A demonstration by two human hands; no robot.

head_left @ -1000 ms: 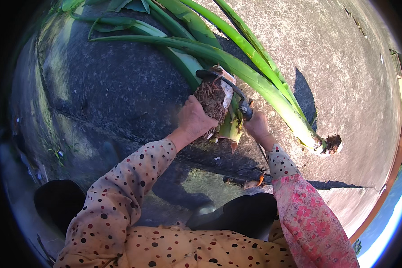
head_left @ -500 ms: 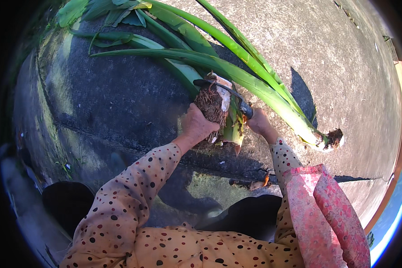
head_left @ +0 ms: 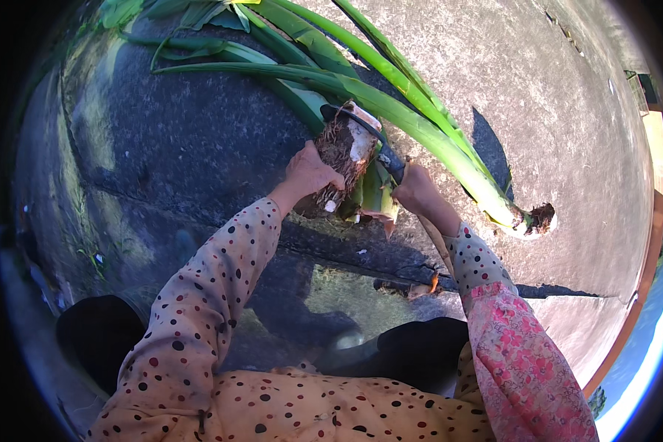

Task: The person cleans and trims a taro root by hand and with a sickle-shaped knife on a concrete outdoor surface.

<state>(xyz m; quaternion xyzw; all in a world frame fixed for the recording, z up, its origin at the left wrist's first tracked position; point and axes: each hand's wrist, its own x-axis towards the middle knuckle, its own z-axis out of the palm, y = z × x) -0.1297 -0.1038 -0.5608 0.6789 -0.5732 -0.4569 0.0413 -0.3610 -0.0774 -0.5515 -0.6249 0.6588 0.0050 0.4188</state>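
My left hand grips the lower left side of a thick brown root clump, shaggy with root fibres and showing white flesh where its skin is cut away. My right hand is closed on a sickle; part of its pale handle shows below the fist. The dark curved blade lies across the upper right face of the clump, its tip poking out at the top left. Beside the clump are cut green stalk ends.
Long green leaf stalks spread over the concrete ground. One thick stalk ends at a cut base with dark roots on the right. A crack runs before me, with an orange scrap near it.
My left hand has shifted slightly up and left on the clump. The sickle and my right fist have moved up a little, exposing more of the handle below the fist.
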